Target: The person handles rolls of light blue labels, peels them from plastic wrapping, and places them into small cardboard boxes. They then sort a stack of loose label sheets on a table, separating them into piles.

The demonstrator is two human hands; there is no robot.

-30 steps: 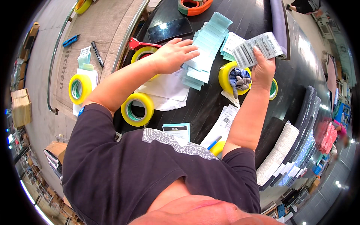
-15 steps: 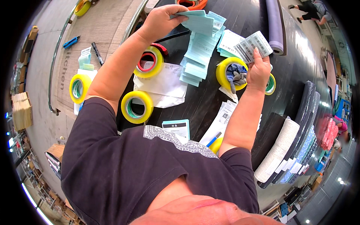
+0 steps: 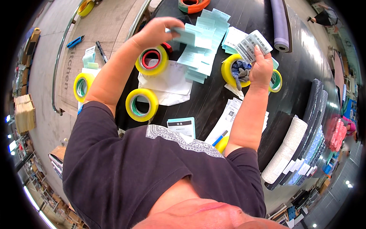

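Note:
My left hand [image 3: 158,31] is closed on a light blue label slip [image 3: 187,37], slightly blurred, above the near-left edge of a fanned-out spread of light blue label slips [image 3: 209,49]. In my right hand [image 3: 262,70] is a small bunch of white barcode labels [image 3: 254,44], pinched under the thumb and tilted up. Behind those labels lies another pile of slips [image 3: 233,37]. Just left of my right wrist, a yellow tape roll [image 3: 225,72] has grey-blue work gloves [image 3: 241,71] stuffed in its middle.
Yellow tape rolls [image 3: 152,108] and white plastic bags [image 3: 171,82] lie on the black table [image 3: 206,101]. Near me are a label stack [image 3: 182,128] and a blue pen [image 3: 220,138]. Wrapped rolls [image 3: 286,149] line the right; a purple roll [image 3: 280,26] lies at the far side.
My left hand has come nearer to me and slightly left, with the blue slip lowered beside the spread. My right hand still holds the barcode labels, shifted only slightly.

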